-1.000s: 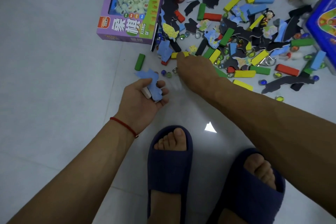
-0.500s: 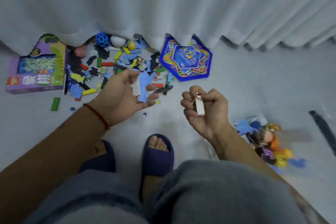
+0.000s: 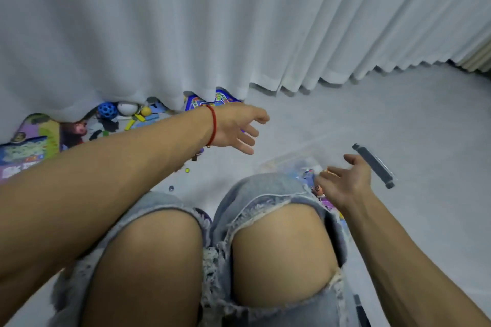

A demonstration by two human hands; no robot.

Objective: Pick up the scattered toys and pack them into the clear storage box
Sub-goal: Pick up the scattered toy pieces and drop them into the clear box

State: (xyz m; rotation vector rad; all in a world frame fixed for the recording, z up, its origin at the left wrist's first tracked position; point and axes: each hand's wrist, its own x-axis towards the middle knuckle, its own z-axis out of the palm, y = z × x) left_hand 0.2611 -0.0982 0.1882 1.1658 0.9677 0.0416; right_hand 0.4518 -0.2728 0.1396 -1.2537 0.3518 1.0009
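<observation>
The clear storage box (image 3: 289, 159) sits on the floor to the right of my knees, hard to make out, with a dark grey latch (image 3: 373, 165) on its far side and colourful toys (image 3: 309, 175) inside. My left hand (image 3: 235, 127) reaches across toward the box's left edge, back up, fingers straight; its palm side is hidden. My right hand (image 3: 345, 180) hovers over the box, palm up and fingers relaxed, with nothing seen in it. Scattered toys (image 3: 132, 117) lie at the left under the curtain's hem.
A white curtain (image 3: 239, 21) hangs along the back. Under it lie a blue holed ball (image 3: 107, 110), a white ball (image 3: 127, 108), a purple game box (image 3: 29, 148) and a blue board (image 3: 212, 99). Two marbles (image 3: 187, 170) lie near my bare knees (image 3: 281, 252).
The view swung right from the toy pile to the box. Both hands moved right toward it. The white piece my right hand held is no longer seen, and its fingers have opened.
</observation>
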